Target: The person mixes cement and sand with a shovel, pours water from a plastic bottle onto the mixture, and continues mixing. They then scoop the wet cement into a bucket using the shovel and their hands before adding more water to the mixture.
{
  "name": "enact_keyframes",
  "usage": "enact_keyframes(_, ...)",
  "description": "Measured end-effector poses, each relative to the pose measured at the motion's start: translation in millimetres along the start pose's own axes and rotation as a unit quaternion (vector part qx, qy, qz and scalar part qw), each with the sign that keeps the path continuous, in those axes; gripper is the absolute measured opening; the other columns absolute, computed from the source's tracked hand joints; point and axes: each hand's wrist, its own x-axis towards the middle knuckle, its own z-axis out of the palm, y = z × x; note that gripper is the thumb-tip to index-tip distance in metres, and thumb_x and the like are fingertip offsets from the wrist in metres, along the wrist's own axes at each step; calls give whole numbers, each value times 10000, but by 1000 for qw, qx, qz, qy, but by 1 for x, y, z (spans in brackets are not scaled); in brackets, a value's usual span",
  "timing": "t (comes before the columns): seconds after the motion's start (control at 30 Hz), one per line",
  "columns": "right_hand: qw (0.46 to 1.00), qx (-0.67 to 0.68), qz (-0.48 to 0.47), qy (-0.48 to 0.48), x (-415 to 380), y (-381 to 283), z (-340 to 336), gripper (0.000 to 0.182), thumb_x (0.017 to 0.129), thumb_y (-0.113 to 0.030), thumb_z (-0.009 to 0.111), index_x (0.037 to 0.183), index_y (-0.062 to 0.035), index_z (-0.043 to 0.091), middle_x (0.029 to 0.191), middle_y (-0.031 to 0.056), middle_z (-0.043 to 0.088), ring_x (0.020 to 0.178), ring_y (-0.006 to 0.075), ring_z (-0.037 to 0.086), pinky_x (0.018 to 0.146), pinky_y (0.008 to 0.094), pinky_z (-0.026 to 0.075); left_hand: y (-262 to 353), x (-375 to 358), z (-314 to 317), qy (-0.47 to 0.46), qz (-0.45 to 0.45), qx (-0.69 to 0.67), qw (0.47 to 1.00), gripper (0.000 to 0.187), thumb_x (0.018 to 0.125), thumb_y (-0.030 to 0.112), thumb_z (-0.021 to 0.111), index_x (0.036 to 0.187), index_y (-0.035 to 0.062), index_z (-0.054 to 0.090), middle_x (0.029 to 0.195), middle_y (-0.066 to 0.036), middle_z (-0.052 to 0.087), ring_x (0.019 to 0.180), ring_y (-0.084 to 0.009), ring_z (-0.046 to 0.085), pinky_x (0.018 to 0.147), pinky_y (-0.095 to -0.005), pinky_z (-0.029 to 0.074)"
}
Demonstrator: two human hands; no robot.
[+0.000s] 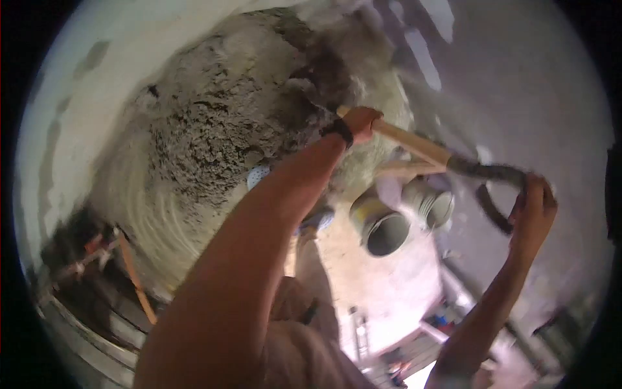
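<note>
A shovel with a pale wooden shaft [411,144] and a dark D-shaped handle [486,170] slants across the view, its handle end at the right. My left hand [363,123], with a black band at the wrist, wraps round the shaft low down, near the pile. At the other end, my right hand [534,204] is closed on the D-handle. Beyond my left hand the shaft runs towards a heap of grey wet mortar [220,123]. The blade is not clear to see against the dark, blurred mix.
Two buckets, one nearer [387,233] and one to its right [435,206], stand close below the shaft. A wooden piece [408,168] lies by them. My shoes [317,220] are at the heap's edge. Orange-brown wood [136,279] leans at lower left. Pale walls border the heap.
</note>
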Motion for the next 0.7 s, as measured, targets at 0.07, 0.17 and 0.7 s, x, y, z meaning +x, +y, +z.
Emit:
enact_keyframes(0.07, 1000, 7, 26, -9, -16, 33, -15, 274, 954, -312, 597, 871, -52, 629, 546, 0, 467, 451, 80, 415, 440, 250, 337, 23, -14, 24, 50, -60, -16, 997, 222, 778, 32, 605, 971, 85, 702, 958, -183, 709, 949, -373, 673, 826, -484, 523)
enact_keyframes(0.17, 993, 107, 45, -15, -14, 33, -21, 292, 972, -309, 585, 815, -63, 590, 508, -26, 402, 411, 57, 362, 392, 249, 286, 24, -4, 30, 27, -29, 41, 998, 224, 776, 53, 608, 973, 100, 704, 952, -180, 708, 947, -374, 672, 826, -476, 522)
enact_keyframes(0.7, 905, 49, -418, -64, -224, 101, -71, 223, 739, -161, 716, 622, -100, 536, 555, 43, 496, 465, 190, 485, 464, 329, 376, 112, -217, 9, 163, 1, 42, 986, 191, 684, 103, 705, 748, 101, 525, 749, -114, 569, 805, -380, 571, 703, -486, 417)
